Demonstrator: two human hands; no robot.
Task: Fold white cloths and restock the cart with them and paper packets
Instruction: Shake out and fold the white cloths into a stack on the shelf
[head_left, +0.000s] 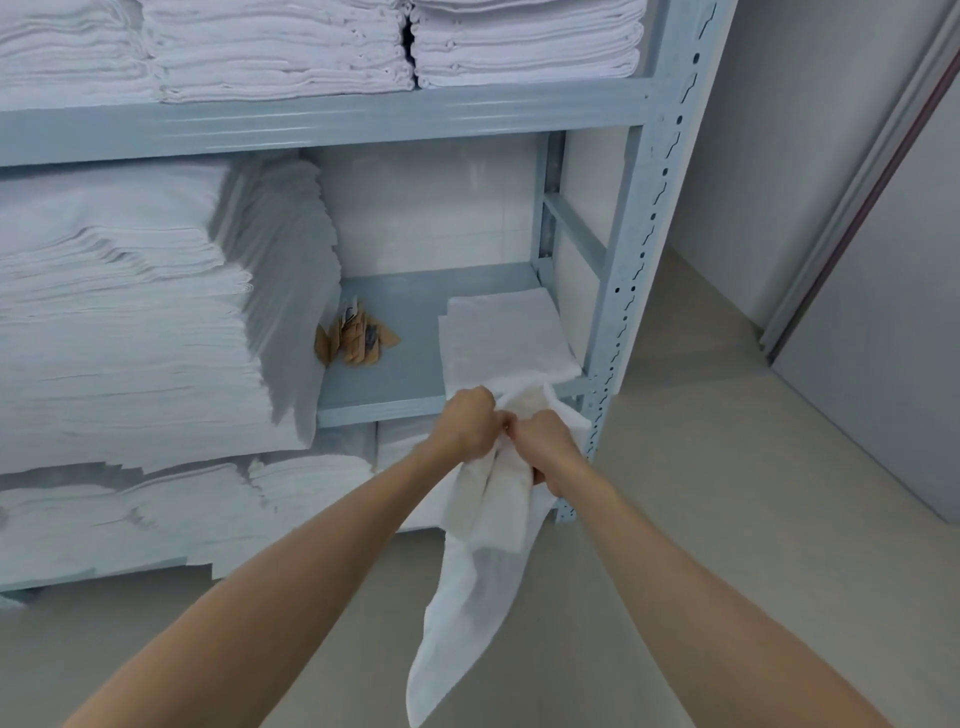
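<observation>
Left hand (470, 423) and right hand (545, 441) grip a white cloth (467, 597) hanging below them.

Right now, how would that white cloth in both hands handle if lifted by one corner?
Likely floppy: the white cloth hangs limp below the left hand and right hand. Probably light, since it bunches easily in their grip.

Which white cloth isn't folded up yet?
The hanging cloth that both hands, left hand and right hand, grip. It dangles loose; every other cloth lies flat on the shelves.
</observation>
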